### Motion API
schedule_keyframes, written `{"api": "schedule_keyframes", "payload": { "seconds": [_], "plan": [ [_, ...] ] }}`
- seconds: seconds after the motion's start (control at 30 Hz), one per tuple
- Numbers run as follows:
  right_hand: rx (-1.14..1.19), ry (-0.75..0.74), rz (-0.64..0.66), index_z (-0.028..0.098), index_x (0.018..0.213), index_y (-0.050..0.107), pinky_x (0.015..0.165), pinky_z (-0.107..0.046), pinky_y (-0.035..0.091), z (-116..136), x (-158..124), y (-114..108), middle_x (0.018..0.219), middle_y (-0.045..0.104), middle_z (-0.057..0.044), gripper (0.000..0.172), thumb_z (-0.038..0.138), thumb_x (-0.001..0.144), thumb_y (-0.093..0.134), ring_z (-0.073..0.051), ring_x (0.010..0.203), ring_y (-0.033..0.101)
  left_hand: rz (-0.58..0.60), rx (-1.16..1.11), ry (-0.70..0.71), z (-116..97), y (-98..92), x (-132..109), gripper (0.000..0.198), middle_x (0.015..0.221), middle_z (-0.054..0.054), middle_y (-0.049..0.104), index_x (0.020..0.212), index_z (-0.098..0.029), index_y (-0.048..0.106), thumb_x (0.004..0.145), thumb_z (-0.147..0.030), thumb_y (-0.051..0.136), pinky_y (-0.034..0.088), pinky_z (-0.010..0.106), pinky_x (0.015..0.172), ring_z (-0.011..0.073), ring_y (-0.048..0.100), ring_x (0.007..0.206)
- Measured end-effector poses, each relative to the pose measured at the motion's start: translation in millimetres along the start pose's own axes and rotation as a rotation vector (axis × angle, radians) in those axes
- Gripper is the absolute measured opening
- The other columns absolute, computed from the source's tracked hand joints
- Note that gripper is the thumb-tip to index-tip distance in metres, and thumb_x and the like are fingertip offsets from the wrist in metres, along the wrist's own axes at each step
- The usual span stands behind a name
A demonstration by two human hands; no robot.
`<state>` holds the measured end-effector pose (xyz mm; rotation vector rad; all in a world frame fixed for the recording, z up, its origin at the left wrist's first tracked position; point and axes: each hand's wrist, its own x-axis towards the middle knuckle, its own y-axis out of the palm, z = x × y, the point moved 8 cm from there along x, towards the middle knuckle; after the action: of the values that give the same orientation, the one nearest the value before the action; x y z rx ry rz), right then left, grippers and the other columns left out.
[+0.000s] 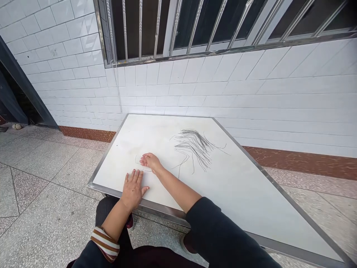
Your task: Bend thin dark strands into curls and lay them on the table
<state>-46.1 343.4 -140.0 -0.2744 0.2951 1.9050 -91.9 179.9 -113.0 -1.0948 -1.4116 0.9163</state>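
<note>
Nearest, to the left of and below the fan-shaped bunch of thin, black, hair-like strands (pixel 199 140), is the left hand (pixel 132 190), below a brown-and-white striped cuff (pixel 104 243). It lies palm down near the front edge of the white-topped, grey metal-edged desk (pixel 237 193), its fingers extended and slightly parted, the thumb held out toward the bunch's side.

A little farther off, the right hand (pixel 150 162) reaches out from a dark navy sleeve (pixel 223 227), also left of the bunch and slightly nearer the person. Its fingers are bent and gathered close together; whether they pinch a strand, I cannot tell. A few fine, dark loose strands (pixel 147 171) lie just beside and below this hand, well left of the bunch.

The bunch itself rests on the desk, to the right of the right hand's fingers and a little farther from the person. Those fingers point left, away from it; the right hand is the nearer of the two. The bunch's long axis bends, running from the far left down toward the near right, with stray ends splayed around it. Whether it is hair, wire or fibre cannot be told.

Beyond the bunch stands the white tiled wall (pixel 167 89), with shiny silver window bars (pixel 157 29) above. No brand, label or writing can be read.
</note>
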Motion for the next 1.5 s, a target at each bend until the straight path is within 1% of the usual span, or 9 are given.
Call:
{"api": "schedule_keyframes", "payload": {
  "seconds": [0.27,0.47,0.57,0.73,0.9,1.07,1.2,1.3,1.5],
  "plan": [
    [-0.209,-0.092,-0.046,0.014,0.109,0.061,0.053,-0.025,0.056,9.2,20.3,-15.2,0.09,0.067,-0.006,0.02,0.025,0.095,0.053,-0.011,0.058,0.066,-0.088,-0.034,0.045,15.6,8.8,9.7,0.052,0.138,0.016,0.054,0.139,-0.013,0.044,0.095,-0.04,0.047,0.035,0.056,0.108,0.0312,0.043,0.134],
    [-0.286,-0.395,-0.16,0.022,0.105,0.063,0.057,-0.022,0.058,41.8,-9.9,-43.8,0.121,0.055,-0.005,0.024,0.026,0.092,0.044,-0.01,0.072,0.069,-0.192,-0.094,0.079,24.3,-7.2,22.6,0.036,0.13,0.012,0.061,0.129,-0.018,0.054,0.097,-0.021,0.038,0.038,0.048,0.108,0.0253,0.051,0.128],
    [-0.316,-0.515,-0.217,0.022,0.102,0.064,0.06,-0.024,0.058,51.0,-30.6,-62.3,0.12,0.053,-0.004,0.025,0.027,0.092,0.041,-0.013,0.087,0.067,-0.147,-0.033,0.114,27.2,-5.3,45.4,0.043,0.143,0.01,0.051,0.139,-0.018,0.045,0.098,-0.018,0.033,0.033,0.048,0.111,0.0252,0.038,0.138],
    [-0.39,-0.605,-0.297,0.022,0.099,0.065,0.07,-0.033,0.058,50.5,-42.7,-96.0,0.111,0.058,-0.005,0.026,0.025,0.09,0.041,-0.018,0.091,0.064,0.038,0.07,0.183,26.2,19.5,87.5,0.07,0.157,0.013,0.026,0.151,-0.014,0.024,0.094,-0.052,0.04,0.019,0.053,0.116,0.0312,0.017,0.146],
    [-0.451,-0.607,-0.302,0.022,0.097,0.065,0.067,-0.033,0.058,40.0,-39.6,-114.4,0.106,0.06,-0.005,0.027,0.024,0.09,0.039,-0.018,0.087,0.065,0.165,0.096,0.137,32.5,43.0,109.3,0.076,0.157,0.013,0.026,0.152,-0.017,0.024,0.092,-0.062,0.034,0.02,0.061,0.113,0.0377,0.016,0.145],
    [-0.508,-0.628,-0.287,0.023,0.099,0.064,0.071,-0.033,0.056,37.0,-42.0,-113.0,0.107,0.062,-0.003,0.027,0.021,0.091,0.039,-0.016,0.085,0.066,0.189,0.11,0.106,37.9,48.4,114.4,0.08,0.158,0.012,0.023,0.152,-0.02,0.024,0.089,-0.068,0.031,0.016,0.064,0.112,0.039,0.016,0.145],
    [-0.807,-0.741,-0.249,0.025,0.106,0.064,0.079,-0.036,0.054,33.6,-42.9,-94.7,0.106,0.065,-0.004,0.027,0.018,0.093,0.041,-0.021,0.097,0.061,0.135,0.094,0.122,35.8,42.4,112.6,0.08,0.158,0.012,0.025,0.152,-0.019,0.021,0.09,-0.068,0.029,0.016,0.063,0.113,0.0369,0.015,0.145],
    [-1.003,-0.802,-0.191,0.024,0.112,0.064,0.085,-0.039,0.052,23.9,-38.4,-78.0,0.107,0.066,-0.006,0.026,0.018,0.091,0.049,-0.024,0.102,0.056,0.096,0.057,0.098,36.5,37.9,111.4,0.074,0.157,0.012,0.026,0.153,-0.018,0.017,0.094,-0.061,0.025,0.016,0.06,0.114,0.0332,0.014,0.146],
    [-1.097,-0.816,-0.119,0.023,0.114,0.066,0.089,-0.043,0.048,15.5,-26.7,-59.3,0.109,0.067,-0.007,0.028,0.015,0.09,0.054,-0.026,0.1,0.055,0.096,-0.013,0.009,43.0,38.7,118.8,0.062,0.157,0.013,0.027,0.152,-0.014,0.02,0.099,-0.046,0.021,0.016,0.058,0.115,0.0301,0.017,0.146]
  ]
}}
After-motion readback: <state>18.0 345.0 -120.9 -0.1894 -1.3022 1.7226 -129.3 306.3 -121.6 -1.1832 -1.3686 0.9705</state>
